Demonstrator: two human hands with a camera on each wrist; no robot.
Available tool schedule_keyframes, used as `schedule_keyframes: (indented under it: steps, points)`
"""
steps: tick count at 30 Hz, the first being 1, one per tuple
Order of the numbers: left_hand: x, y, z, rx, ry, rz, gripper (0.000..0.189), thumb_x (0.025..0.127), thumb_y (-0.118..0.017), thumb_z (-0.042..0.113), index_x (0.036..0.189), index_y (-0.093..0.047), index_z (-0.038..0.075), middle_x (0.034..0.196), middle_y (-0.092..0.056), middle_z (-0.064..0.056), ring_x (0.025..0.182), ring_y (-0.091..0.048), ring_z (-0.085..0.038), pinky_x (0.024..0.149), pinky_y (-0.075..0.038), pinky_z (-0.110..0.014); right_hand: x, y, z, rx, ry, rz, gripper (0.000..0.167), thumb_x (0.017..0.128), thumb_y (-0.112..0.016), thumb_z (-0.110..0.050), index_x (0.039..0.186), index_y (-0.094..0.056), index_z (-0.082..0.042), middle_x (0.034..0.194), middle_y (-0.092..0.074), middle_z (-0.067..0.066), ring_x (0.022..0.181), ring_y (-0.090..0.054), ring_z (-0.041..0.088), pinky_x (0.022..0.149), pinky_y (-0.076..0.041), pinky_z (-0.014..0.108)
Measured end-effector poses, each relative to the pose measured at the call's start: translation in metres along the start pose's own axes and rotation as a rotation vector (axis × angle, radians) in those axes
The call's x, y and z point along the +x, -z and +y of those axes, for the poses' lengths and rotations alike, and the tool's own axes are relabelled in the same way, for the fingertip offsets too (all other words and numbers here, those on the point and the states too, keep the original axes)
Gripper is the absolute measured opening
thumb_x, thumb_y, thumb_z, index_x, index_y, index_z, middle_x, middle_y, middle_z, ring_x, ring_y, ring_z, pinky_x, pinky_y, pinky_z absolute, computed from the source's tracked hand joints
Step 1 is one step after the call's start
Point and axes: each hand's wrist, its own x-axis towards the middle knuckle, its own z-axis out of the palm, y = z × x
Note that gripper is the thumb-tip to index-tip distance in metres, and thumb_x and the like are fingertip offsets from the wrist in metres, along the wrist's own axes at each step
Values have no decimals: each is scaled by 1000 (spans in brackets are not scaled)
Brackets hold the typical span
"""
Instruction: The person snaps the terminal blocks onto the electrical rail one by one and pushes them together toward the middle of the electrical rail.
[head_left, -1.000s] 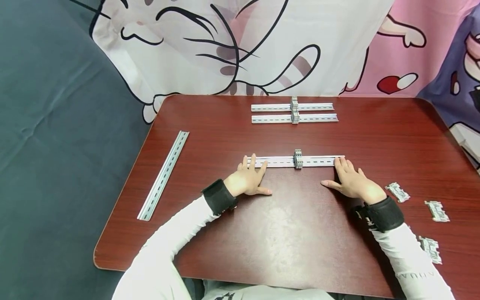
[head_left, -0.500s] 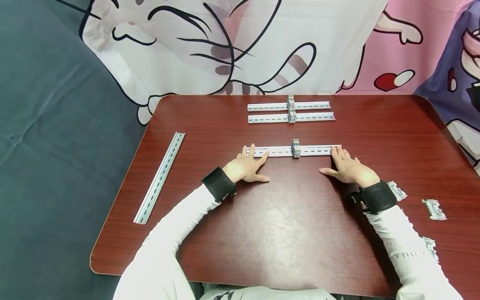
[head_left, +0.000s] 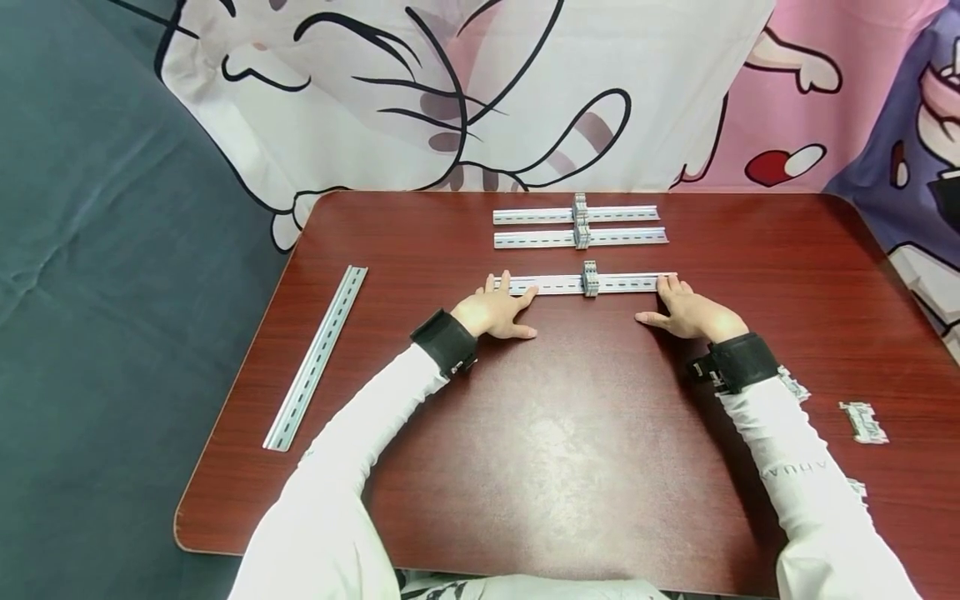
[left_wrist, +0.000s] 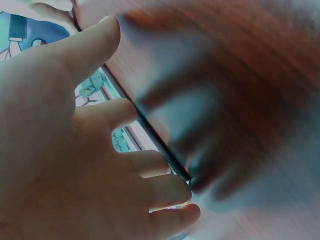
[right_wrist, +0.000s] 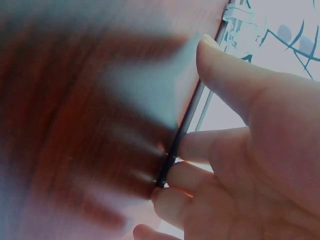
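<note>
A slotted metal DIN rail (head_left: 630, 283) lies crosswise on the table, with a grey terminal block (head_left: 591, 279) mounted near its middle. My left hand (head_left: 491, 312) has its fingers spread, the fingertips on the rail's left end and the thumb out over the table. At the right end, my right hand (head_left: 693, 313) touches the rail with its fingertips, thumb pointing inward. Both wrist views show the fingers extended against the rail's near edge, with the left hand (left_wrist: 100, 150) and right hand (right_wrist: 240, 150) curled round nothing.
Beyond it lie two parallel rails (head_left: 532, 217), each carrying a terminal block (head_left: 581, 237). Another rail (head_left: 315, 358) lies slanted at the table's left side. Loose grey-white pieces, one a flat block (head_left: 865, 422), lie at the right, partly behind the right sleeve.
Both hands have moved away from the body, and the rail with its terminal block has slid with them toward the two far rails. The head view has shifted slightly.
</note>
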Motion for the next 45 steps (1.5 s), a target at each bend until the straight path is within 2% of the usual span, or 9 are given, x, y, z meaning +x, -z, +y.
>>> schedule_keyframes:
  steps: [13, 20, 28, 31, 34, 37, 39, 42, 45]
  points:
    - [11, 9, -6, 12, 3, 40, 79, 96, -47, 56, 157, -6, 28, 160, 3, -28, 147, -2, -48, 120, -15, -54, 14, 11, -1, -20, -10, 6, 82, 100, -49, -32, 142, -5, 22, 146, -2, 49, 135, -8, 64, 114, -12, 64]
    - [15, 14, -8, 6, 10, 38, 79, 95, -46, 57, 157, -6, 29, 160, 5, -26, 147, 1, -47, 119, -16, -55, 17, 15, 1, 6, -22, -19, 83, 101, -46, -33, 143, 0, 23, 147, 5, 48, 136, 0, 63, 115, -7, 63]
    - [22, 17, -9, 9, 27, 35, 84, 92, -48, 61, 157, -5, 29, 161, 6, -24, 148, 2, -45, 119, -18, -53, 31, 11, 17, 44, 4, -20, 97, 98, -44, -50, 144, 5, 20, 148, 9, 46, 137, 3, 63, 116, -3, 62]
    - [16, 17, -12, -2, 47, 45, 85, 93, -47, 62, 157, -2, 29, 161, 9, -22, 149, 5, -43, 119, -18, -52, 34, 12, 12, 36, 8, -19, 97, 98, -44, -51, 143, 5, 21, 148, 9, 46, 137, 2, 63, 116, -4, 62]
    - [14, 15, -11, -8, 45, 66, 85, 93, -45, 62, 157, 2, 29, 161, 12, -20, 149, 8, -41, 120, -15, -53, 27, 12, 7, 58, -42, -13, 93, 100, -43, -46, 144, 9, 18, 149, 13, 44, 138, 5, 60, 112, -5, 68]
    - [11, 9, -8, -28, 46, 109, 89, 93, -44, 63, 156, 7, 26, 161, 13, -20, 150, 8, -38, 120, -12, -52, 11, 6, 0, 57, -128, 47, 91, 102, -40, -44, 146, 17, 11, 151, 19, 39, 139, 7, 58, 107, -7, 75]
    - [7, 3, -6, -52, 56, 141, 91, 94, -44, 62, 156, 11, 23, 161, 14, -20, 150, 7, -37, 120, -11, -52, 0, -1, -7, 61, -185, 116, 94, 101, -42, -46, 147, 21, 7, 152, 22, 36, 139, 6, 58, 103, -7, 78]
    - [-8, -6, -5, -91, 76, 162, 93, 95, -44, 61, 155, 15, 21, 161, 16, -20, 151, 7, -35, 121, -11, -52, -12, -11, -26, 54, -222, 207, 99, 99, -47, -46, 146, 21, 9, 151, 20, 37, 139, 3, 59, 104, -8, 78]
    - [-32, -8, -6, -115, 89, 147, 92, 96, -43, 59, 155, 13, 18, 162, 12, -19, 151, 6, -35, 121, -12, -51, -20, -17, -49, 22, -221, 223, 99, 98, -50, -43, 146, 15, 14, 152, 12, 40, 140, -1, 57, 106, -8, 76]
